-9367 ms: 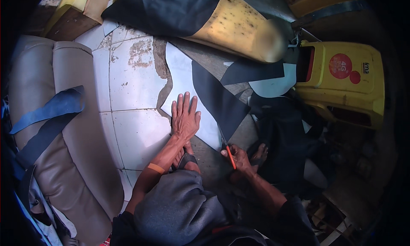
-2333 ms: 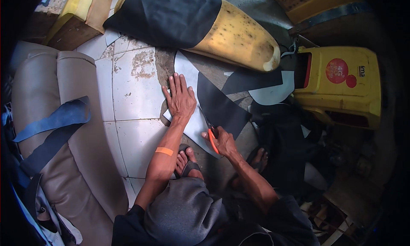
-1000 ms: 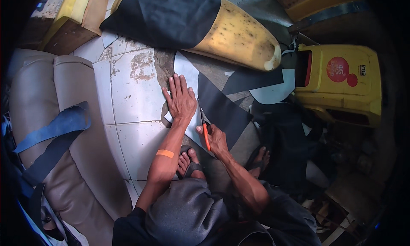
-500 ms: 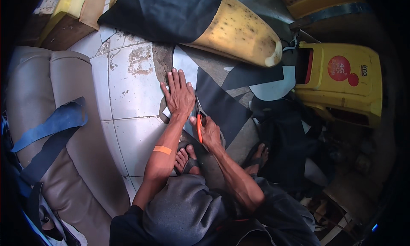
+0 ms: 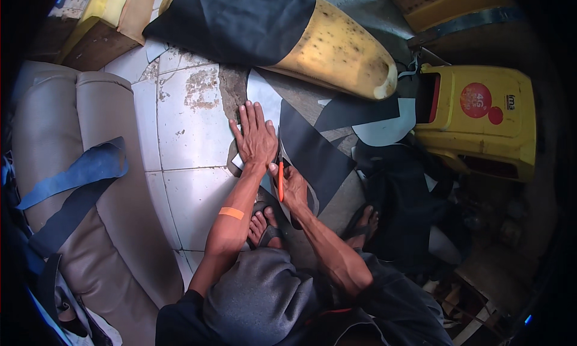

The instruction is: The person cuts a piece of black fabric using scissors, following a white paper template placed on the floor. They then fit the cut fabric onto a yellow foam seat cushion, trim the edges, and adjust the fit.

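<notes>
My left hand (image 5: 255, 140) lies flat, fingers stretched out, on a white sheet (image 5: 263, 90) on the floor. Just below and right of it, my right hand (image 5: 292, 188) grips scissors (image 5: 280, 180) with orange handles. Their blades point upward along the border between the white sheet and a black piece of material (image 5: 318, 165), close beside my left hand. A narrow cut edge curls down beside my right hand; exactly where the blade tips meet the material is hard to make out.
A tan padded seat (image 5: 336, 51) with black material draped over it lies at the top. A grey cushion (image 5: 111, 226) with fabric strips is at left. A yellow plastic shell (image 5: 481, 141) and dark fabric scraps (image 5: 396, 208) are at right. My sandalled feet are below the hands.
Over recent seconds my right hand and scissors have moved up and left along the border toward my left hand, which sits higher than 9.4 seconds ago. A cut edge now curls beside them.
</notes>
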### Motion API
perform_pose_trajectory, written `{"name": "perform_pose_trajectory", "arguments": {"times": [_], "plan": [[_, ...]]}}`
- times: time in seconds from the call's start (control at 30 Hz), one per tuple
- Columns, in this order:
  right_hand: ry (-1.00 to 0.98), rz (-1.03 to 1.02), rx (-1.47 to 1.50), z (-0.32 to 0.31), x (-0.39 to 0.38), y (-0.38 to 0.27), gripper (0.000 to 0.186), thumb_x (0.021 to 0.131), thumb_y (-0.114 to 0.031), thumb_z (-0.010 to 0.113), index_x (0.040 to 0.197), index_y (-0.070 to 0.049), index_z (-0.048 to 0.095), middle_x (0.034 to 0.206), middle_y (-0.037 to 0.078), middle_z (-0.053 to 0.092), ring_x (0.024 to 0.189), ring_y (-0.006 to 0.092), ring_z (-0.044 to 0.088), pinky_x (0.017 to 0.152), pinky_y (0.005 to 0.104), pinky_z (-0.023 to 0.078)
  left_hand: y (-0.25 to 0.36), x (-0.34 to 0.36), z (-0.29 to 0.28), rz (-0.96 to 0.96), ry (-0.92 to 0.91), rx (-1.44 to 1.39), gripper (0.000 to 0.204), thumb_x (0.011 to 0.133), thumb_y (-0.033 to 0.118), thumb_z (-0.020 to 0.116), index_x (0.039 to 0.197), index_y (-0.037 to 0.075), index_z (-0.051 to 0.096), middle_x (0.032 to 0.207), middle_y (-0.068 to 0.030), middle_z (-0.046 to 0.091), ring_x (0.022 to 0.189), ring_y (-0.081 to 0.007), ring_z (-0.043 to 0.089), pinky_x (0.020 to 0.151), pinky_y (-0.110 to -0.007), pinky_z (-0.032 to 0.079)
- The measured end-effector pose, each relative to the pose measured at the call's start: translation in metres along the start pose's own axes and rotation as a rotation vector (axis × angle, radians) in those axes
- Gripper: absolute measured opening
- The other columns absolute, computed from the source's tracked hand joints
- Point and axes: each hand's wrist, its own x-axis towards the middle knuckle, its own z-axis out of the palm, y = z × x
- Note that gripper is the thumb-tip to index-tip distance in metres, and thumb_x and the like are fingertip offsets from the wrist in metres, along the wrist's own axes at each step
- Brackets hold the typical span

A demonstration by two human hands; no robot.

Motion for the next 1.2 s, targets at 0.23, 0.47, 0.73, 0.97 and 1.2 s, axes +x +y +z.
{"name": "perform_pose_trajectory", "arguments": {"times": [0.23, 0.47, 0.73, 0.97, 1.2], "plan": [[0.014, -0.025, 0.022, 0.001, 0.001, 0.002, 0.071, 0.086, -0.072, 0.071, 0.077, -0.003, 0.056, 0.068, 0.005, 0.054, 0.067, 0.0145, 0.050, 0.060, 0.0344, 0.044, -0.009, 0.002, 0.000, 0.089, 0.012, -0.006, 0.061, 0.106, 0.035, 0.043, 0.164, 0.019, 0.032, 0.172, -0.0079, 0.024, 0.159, -0.0363, 0.016, 0.124, -0.066, 0.010], [0.031, -0.035, -0.008, 0.007, 0.010, 0.000, 0.071, 0.086, -0.071, 0.072, 0.078, -0.002, 0.057, 0.068, 0.006, 0.055, 0.067, 0.0155, 0.051, 0.063, 0.0355, 0.046, -0.017, 0.004, 0.000, 0.140, -0.030, 0.034, 0.059, 0.106, 0.039, 0.041, 0.163, 0.022, 0.035, 0.172, -0.0056, 0.025, 0.159, -0.0348, 0.018, 0.124, -0.065, 0.010], [0.047, 0.008, 0.026, 0.013, 0.004, -0.016, 0.078, 0.085, -0.074, 0.070, 0.079, 0.003, 0.057, 0.069, 0.018, 0.058, 0.069, 0.0301, 0.059, 0.071, 0.0455, 0.050, -0.018, 0.002, 0.002, 0.139, -0.092, 0.067, 0.061, 0.107, 0.039, 0.039, 0.165, 0.024, 0.030, 0.174, -0.0051, 0.019, 0.160, -0.0349, 0.014, 0.125, -0.064, 0.008], [0.070, 0.009, 0.077, 0.021, 0.008, -0.022, 0.078, 0.085, -0.075, 0.068, 0.079, 0.002, 0.057, 0.071, 0.021, 0.061, 0.071, 0.0326, 0.062, 0.073, 0.0454, 0.051, -0.019, 0.006, 0.002, 0.148, -0.135, 0.102, 0.061, 0.108, 0.040, 0.037, 0.166, 0.026, 0.025, 0.175, -0.0041, 0.015, 0.160, -0.0349, 0.012, 0.125, -0.064, 0.008], [0.067, 0.028, 0.124, 0.026, 0.012, -0.032, 0.077, 0.085, -0.079, 0.066, 0.075, -0.003, 0.054, 0.069, 0.010, 0.057, 0.067, 0.0186, 0.052, 0.062, 0.0366, 0.045, -0.029, 0.007, 0.009, 0.185, -0.091, 0.151, 0.063, 0.109, 0.045, 0.035, 0.168, 0.028, 0.018, 0.175, -0.0031, 0.012, 0.160, -0.0361, 0.013, 0.123, -0.067, 0.011]]}}
